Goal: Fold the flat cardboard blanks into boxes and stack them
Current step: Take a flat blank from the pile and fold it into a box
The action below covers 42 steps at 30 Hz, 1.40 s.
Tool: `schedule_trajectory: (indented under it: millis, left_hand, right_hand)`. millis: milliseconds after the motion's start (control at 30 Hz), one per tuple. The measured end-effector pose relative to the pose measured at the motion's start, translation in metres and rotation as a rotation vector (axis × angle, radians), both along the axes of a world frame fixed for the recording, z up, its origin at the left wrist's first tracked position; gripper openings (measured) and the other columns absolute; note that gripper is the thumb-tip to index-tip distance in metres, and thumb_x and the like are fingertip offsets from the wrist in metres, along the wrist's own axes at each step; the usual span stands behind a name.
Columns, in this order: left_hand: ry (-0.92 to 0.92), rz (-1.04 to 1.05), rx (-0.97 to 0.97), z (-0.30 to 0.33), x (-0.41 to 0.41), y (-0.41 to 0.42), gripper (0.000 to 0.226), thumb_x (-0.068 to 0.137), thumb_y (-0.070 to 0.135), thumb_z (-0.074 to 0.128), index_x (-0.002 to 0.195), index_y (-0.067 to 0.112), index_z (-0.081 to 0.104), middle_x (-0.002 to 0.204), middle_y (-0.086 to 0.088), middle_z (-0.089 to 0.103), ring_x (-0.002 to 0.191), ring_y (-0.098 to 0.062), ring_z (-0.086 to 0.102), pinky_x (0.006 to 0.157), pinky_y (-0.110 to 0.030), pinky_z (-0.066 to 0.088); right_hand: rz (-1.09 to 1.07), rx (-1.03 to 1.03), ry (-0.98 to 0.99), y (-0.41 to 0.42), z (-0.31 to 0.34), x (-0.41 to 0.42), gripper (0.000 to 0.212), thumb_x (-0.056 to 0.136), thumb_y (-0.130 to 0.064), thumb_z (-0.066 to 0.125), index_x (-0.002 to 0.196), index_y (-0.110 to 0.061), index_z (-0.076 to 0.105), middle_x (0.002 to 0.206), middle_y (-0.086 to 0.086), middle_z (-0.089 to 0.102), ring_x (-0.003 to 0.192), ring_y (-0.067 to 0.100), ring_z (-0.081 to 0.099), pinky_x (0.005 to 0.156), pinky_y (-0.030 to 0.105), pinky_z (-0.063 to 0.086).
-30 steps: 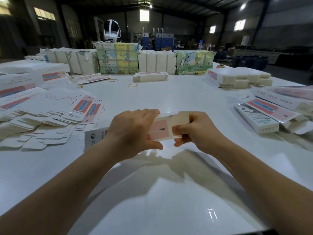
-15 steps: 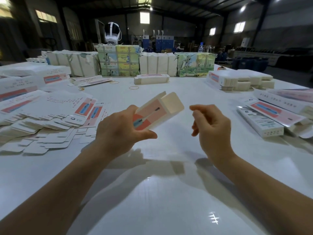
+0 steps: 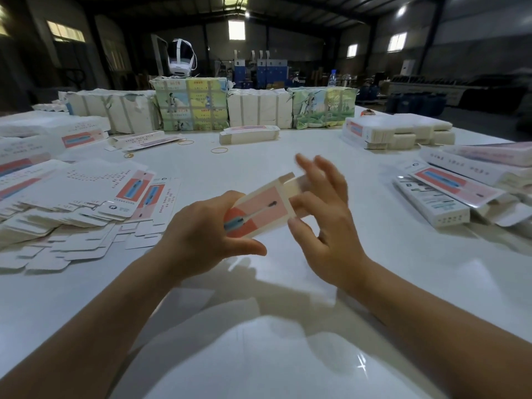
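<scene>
One pink-and-white box [image 3: 260, 210] — half-folded, end flap perhaps open

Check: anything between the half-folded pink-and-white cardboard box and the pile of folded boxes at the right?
Nothing visible. The left hand grips the half-folded pink-and-white cardboard box above the white table; the right hand is at its open end. Only bare tabletop lies before the pile of folded boxes.

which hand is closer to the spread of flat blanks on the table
Left. The left hand grips the box just right of the flat blanks; the right hand is farther right, beyond the box.
</scene>
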<state>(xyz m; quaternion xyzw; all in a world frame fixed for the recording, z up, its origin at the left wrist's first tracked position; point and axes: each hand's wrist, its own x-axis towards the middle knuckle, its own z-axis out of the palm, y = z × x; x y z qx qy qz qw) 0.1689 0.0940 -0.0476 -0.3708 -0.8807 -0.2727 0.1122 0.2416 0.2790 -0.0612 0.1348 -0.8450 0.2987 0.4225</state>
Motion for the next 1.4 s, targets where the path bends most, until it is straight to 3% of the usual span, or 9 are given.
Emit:
schedule_trajectory:
  millis: [167, 333, 567, 667, 733, 867, 1167, 1300, 1400]
  left_hand:
    - [-0.012, 0.035, 0.051, 0.001, 0.004, 0.005, 0.079, 0.057, 0.071, 0.058, 0.122, 0.027, 0.05, 0.101, 0.013, 0.052, 0.074, -0.011, 0.058, 0.065, -0.024, 0.057]
    - [0.055, 0.111, 0.042, -0.002, 0.01, 0.017, 0.078, 0.06, 0.075, 0.049, 0.121, 0.027, 0.049, 0.096, 0.015, 0.051, 0.069, -0.012, 0.057, 0.06, -0.02, 0.051]
    - [0.216, 0.149, 0.026, -0.008, 0.016, 0.025, 0.058, 0.08, 0.056, 0.062, 0.125, 0.027, 0.042, 0.11, 0.006, 0.061, 0.07, -0.011, 0.054, 0.056, -0.019, 0.047]
    - [0.264, 0.149, -0.007, -0.008, 0.018, 0.025, 0.06, 0.079, 0.054, 0.064, 0.127, 0.025, 0.044, 0.111, 0.003, 0.062, 0.077, -0.018, 0.06, 0.062, -0.033, 0.053]
    - [0.263, 0.15, -0.018, -0.008, 0.018, 0.024, 0.062, 0.08, 0.054, 0.063, 0.13, 0.024, 0.043, 0.112, 0.003, 0.062, 0.079, -0.019, 0.059, 0.064, -0.034, 0.053]
    - [0.225, 0.166, -0.074, -0.007, 0.018, 0.023, 0.06, 0.081, 0.055, 0.06, 0.13, 0.026, 0.04, 0.114, 0.005, 0.059, 0.084, -0.019, 0.06, 0.07, -0.037, 0.054]
    - [0.326, 0.262, -0.232, -0.014, 0.011, 0.032, 0.058, 0.082, 0.056, 0.048, 0.127, 0.02, 0.037, 0.112, 0.001, 0.055, 0.091, -0.022, 0.054, 0.065, -0.03, 0.037]
    - [0.38, 0.276, -0.171, -0.014, 0.009, 0.029, 0.066, 0.083, 0.054, 0.054, 0.134, 0.016, 0.037, 0.115, -0.003, 0.056, 0.094, -0.024, 0.055, 0.068, -0.031, 0.039]
    - [0.409, 0.255, -0.14, -0.011, 0.011, 0.029, 0.066, 0.083, 0.051, 0.059, 0.133, 0.012, 0.04, 0.112, -0.005, 0.058, 0.091, -0.025, 0.056, 0.066, -0.033, 0.042]
  right_hand:
    - [0.068, -0.151, 0.009, -0.009, 0.0, 0.008, 0.034, 0.085, -0.005, 0.05, 0.115, -0.022, 0.048, 0.122, -0.011, 0.054, 0.124, 0.02, 0.052, 0.117, 0.054, 0.006]
    - [0.102, -0.327, -0.209, -0.025, 0.0, 0.01, 0.047, 0.092, -0.02, 0.036, 0.124, -0.051, 0.023, 0.124, -0.039, 0.029, 0.133, 0.004, 0.037, 0.119, 0.045, 0.006]
    - [0.053, -0.383, -0.106, -0.014, 0.001, 0.001, 0.039, 0.088, -0.031, 0.043, 0.121, -0.05, 0.035, 0.131, -0.021, 0.035, 0.135, 0.012, 0.03, 0.112, 0.04, 0.032]
    - [0.085, -0.493, -0.161, -0.001, 0.002, -0.004, 0.074, 0.079, -0.024, 0.064, 0.139, -0.04, 0.024, 0.143, -0.011, 0.029, 0.135, 0.009, 0.03, 0.109, 0.018, 0.032]
    - [0.345, -0.894, -0.391, 0.004, 0.006, -0.008, 0.103, 0.069, -0.006, 0.076, 0.144, -0.039, 0.014, 0.141, -0.006, 0.037, 0.125, 0.017, 0.048, 0.106, 0.035, 0.042]
    - [0.491, -1.109, -0.509, 0.006, 0.007, -0.013, 0.04, 0.073, 0.01, 0.066, 0.108, -0.008, 0.058, 0.099, 0.014, 0.066, 0.091, 0.028, 0.068, 0.083, 0.034, 0.057]
    - [-0.066, -0.031, -0.217, -0.013, -0.008, -0.003, 0.031, 0.097, -0.013, 0.045, 0.127, -0.007, 0.051, 0.083, -0.007, 0.051, 0.071, 0.013, 0.05, 0.063, 0.016, 0.033]
    - [0.042, -0.334, -0.257, -0.013, -0.001, -0.003, 0.032, 0.1, -0.027, 0.043, 0.117, -0.013, 0.066, 0.084, -0.002, 0.064, 0.068, 0.015, 0.055, 0.063, 0.009, 0.041]
    - [0.201, -0.696, -0.359, -0.006, 0.006, -0.006, 0.025, 0.096, -0.028, 0.052, 0.088, -0.02, 0.075, 0.085, 0.003, 0.073, 0.084, 0.023, 0.066, 0.082, 0.031, 0.056]
